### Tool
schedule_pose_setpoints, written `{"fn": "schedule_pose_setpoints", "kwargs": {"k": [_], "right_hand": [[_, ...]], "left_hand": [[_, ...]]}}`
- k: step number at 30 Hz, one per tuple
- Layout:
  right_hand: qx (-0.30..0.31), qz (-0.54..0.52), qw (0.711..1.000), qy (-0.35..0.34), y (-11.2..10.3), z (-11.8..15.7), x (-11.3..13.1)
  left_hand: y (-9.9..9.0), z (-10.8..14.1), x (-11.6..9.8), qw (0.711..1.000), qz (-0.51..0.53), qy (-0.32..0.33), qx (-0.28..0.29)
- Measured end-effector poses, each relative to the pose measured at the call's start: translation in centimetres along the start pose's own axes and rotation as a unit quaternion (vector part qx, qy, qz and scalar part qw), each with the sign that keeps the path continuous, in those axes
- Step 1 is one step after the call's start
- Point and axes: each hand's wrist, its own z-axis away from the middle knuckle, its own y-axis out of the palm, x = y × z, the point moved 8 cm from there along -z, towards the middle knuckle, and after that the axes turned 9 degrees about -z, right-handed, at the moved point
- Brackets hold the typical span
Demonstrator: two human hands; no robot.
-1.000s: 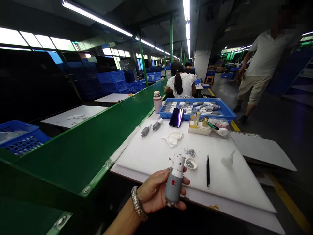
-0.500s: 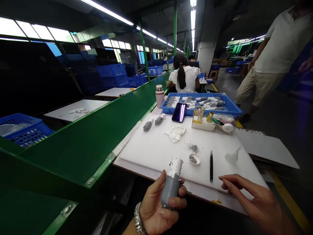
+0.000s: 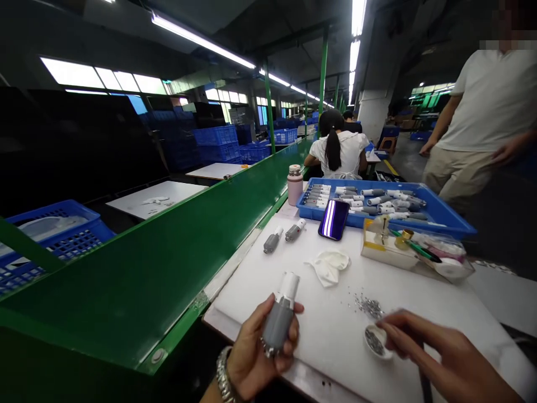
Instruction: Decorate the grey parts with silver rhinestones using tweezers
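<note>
My left hand (image 3: pixel 268 341) is wrapped around a grey and white cylindrical device (image 3: pixel 282 316), white end up, with small metal bits around its lower end. Over the board, my right hand (image 3: pixel 423 341) pinches the rim of a small white dish (image 3: pixel 385 351). Tiny silvery metal parts (image 3: pixel 373 340) lie in the dish. A loose pile of the same parts (image 3: pixel 370 307) is scattered just beyond it. Dark tweezers (image 3: pixel 425 383) show partly beneath my right hand, mostly hidden.
Two similar devices (image 3: pixel 273 240) lie at the board's left. Behind are a crumpled white cloth (image 3: pixel 331 267), a phone (image 3: pixel 334 219), a pink bottle (image 3: pixel 295 187), a supply box (image 3: pixel 403 257) and a blue tray (image 3: pixel 455 221) of devices. A green conveyor edge (image 3: pixel 168 268) borders the left. Someone stands at right.
My right hand has moved in to the dish and closed on its rim. The device in my left hand has turned, and the view has shifted so the board sits lower.
</note>
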Motion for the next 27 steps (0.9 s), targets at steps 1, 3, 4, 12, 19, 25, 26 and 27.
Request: {"fn": "schedule_pose_setpoints", "kwargs": {"k": [1,3,4,12,19,25,26,27], "right_hand": [[0.001,-0.005,1.000,-0.021,0.6,-2.9,1.7],[0.016,-0.012,0.998,-0.054,2.9,-9.0,4.7],[0.031,-0.022,0.997,-0.062,4.5,-11.8,5.9],[0.088,-0.202,0.974,-0.043,11.9,-14.8,8.6],[-0.013,-0.245,0.969,-0.041,9.4,-8.7,8.6],[-0.028,-0.245,0.968,-0.055,9.2,-6.2,7.7],[-0.027,-0.246,0.967,-0.057,9.1,-5.9,7.7],[-0.027,-0.248,0.967,-0.059,9.0,-5.6,7.6]], "left_hand": [[-1.0,-0.2,-2.0,0.998,-0.018,0.045,-0.030],[-2.4,-0.2,-5.6,0.988,-0.045,0.126,-0.076],[-2.9,0.0,-6.9,0.983,-0.053,0.153,-0.088],[-2.8,1.2,-4.8,0.992,-0.049,0.098,-0.061],[-1.4,1.7,-0.8,0.999,-0.019,0.043,0.018],[0.9,2.4,1.5,0.986,0.117,-0.051,0.108],[1.3,2.6,1.8,0.981,0.141,-0.070,0.114],[1.7,2.7,2.1,0.976,0.159,-0.087,0.118]]}}
